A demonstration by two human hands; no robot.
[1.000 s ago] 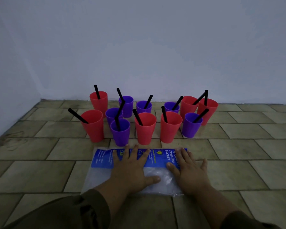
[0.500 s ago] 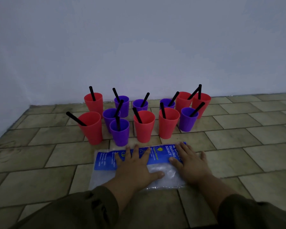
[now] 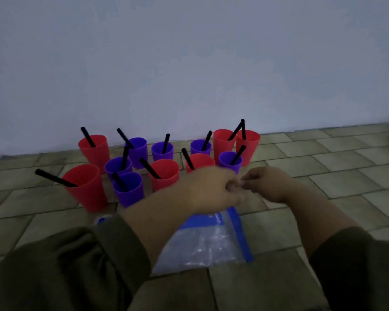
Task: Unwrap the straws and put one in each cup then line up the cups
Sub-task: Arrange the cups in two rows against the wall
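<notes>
Several red and purple cups stand clustered on the tiled floor by the wall, each with a black straw in it. The front-left red cup [image 3: 85,191] holds a straw [image 3: 54,178] leaning far left; a purple cup [image 3: 130,190] stands beside it. My left hand [image 3: 211,189] and my right hand [image 3: 268,182] meet fingertip to fingertip in front of the right-hand cups. Both pinch what looks like the top edge of a clear plastic bag [image 3: 207,241] with a blue strip, which hangs beneath them. The pinch point is blurred.
A pale wall [image 3: 189,63] rises right behind the cups. Floor tiles [image 3: 323,176] stretch out to the right and front. My dark sleeves fill the lower corners. My left hand hides part of the red cup [image 3: 200,160] at the front right.
Both hands lay flat on the bag on the floor; they have since risen and come together, fingers closed. The bag has lifted and turned, its blue strip now on the right.
</notes>
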